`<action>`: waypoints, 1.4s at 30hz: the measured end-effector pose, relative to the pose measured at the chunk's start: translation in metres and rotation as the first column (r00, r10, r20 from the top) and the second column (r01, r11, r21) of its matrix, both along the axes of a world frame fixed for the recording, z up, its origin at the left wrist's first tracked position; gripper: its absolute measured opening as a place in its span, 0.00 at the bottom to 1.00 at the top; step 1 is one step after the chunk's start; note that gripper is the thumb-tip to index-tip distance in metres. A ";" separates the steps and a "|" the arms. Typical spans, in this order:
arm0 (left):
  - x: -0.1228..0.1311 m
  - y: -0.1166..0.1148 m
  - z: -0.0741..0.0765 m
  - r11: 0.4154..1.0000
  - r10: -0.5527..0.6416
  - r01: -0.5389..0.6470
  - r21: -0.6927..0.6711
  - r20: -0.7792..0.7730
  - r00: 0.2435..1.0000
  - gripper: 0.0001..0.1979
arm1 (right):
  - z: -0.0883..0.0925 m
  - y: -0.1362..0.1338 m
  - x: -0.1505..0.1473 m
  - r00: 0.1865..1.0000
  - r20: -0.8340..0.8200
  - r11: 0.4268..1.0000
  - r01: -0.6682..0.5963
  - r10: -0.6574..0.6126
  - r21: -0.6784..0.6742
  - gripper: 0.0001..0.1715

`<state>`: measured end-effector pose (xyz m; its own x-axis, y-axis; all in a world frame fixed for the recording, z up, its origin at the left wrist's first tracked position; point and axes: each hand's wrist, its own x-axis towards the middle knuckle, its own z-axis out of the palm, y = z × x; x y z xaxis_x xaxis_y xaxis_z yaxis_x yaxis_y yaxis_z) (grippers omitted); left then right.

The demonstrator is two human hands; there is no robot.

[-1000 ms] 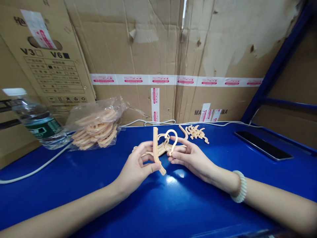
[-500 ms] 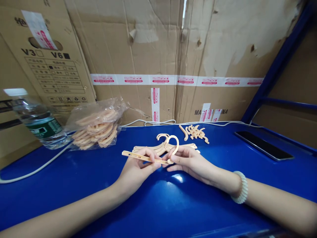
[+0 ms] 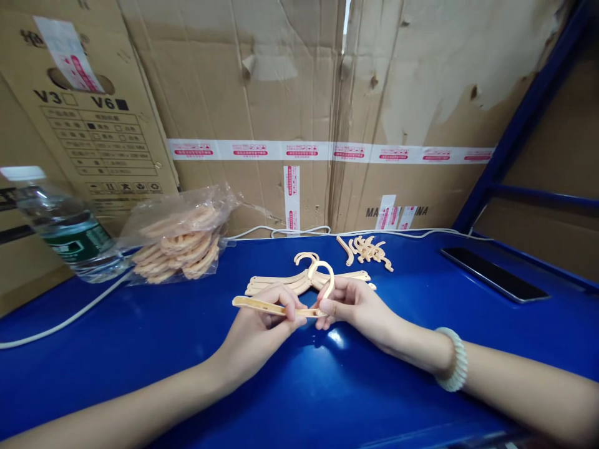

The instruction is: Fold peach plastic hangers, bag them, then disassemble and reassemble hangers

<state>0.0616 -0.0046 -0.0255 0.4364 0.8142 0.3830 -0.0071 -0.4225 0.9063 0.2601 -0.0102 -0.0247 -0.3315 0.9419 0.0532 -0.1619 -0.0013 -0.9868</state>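
My left hand [image 3: 269,321] pinches a long, narrow beige hanger arm [image 3: 255,304] that points left. Closed around the base of a beige curved hook [image 3: 331,274], my right hand [image 3: 353,305] presses it at the right end of the arm. Hook and arm meet between my fingertips; the exact joint is partly hidden. Just behind my hands, assembled beige hangers [image 3: 281,284] lie on the blue table, their hooks pointing away from me. Farther back is a pile of small curved beige pieces [image 3: 369,249].
A clear bag of beige pieces [image 3: 182,240] lies at the left, beside a water bottle [image 3: 75,234] and a white cable [image 3: 70,330]. A black phone [image 3: 493,274] rests at the right. Cardboard [image 3: 253,93] stands behind the blue table [image 3: 304,399].
Both hands have come slightly lower and nearer, with the arm and hook still held. The hanger pile behind them shows more. The camera view has shifted a little.
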 end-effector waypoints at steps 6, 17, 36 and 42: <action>0.001 -0.001 0.001 0.999 -0.029 0.031 0.035 -0.039 0.999 0.10 | -0.001 -0.004 -0.003 0.997 0.064 0.995 0.030 -0.037 0.097 0.23; 0.001 -0.007 0.003 0.997 0.059 -0.052 0.051 -0.152 0.987 0.10 | -0.005 -0.006 -0.005 0.995 0.081 0.995 0.058 -0.065 0.086 0.15; 0.005 -0.009 0.003 0.991 0.024 -0.026 -0.129 -0.021 0.999 0.13 | -0.002 -0.007 -0.007 0.976 0.196 0.977 0.056 -0.097 0.204 0.14; 0.006 -0.009 0.003 0.991 0.020 -0.022 -0.130 -0.015 1.000 0.14 | -0.003 -0.008 -0.008 0.973 0.199 0.976 0.078 -0.120 0.205 0.11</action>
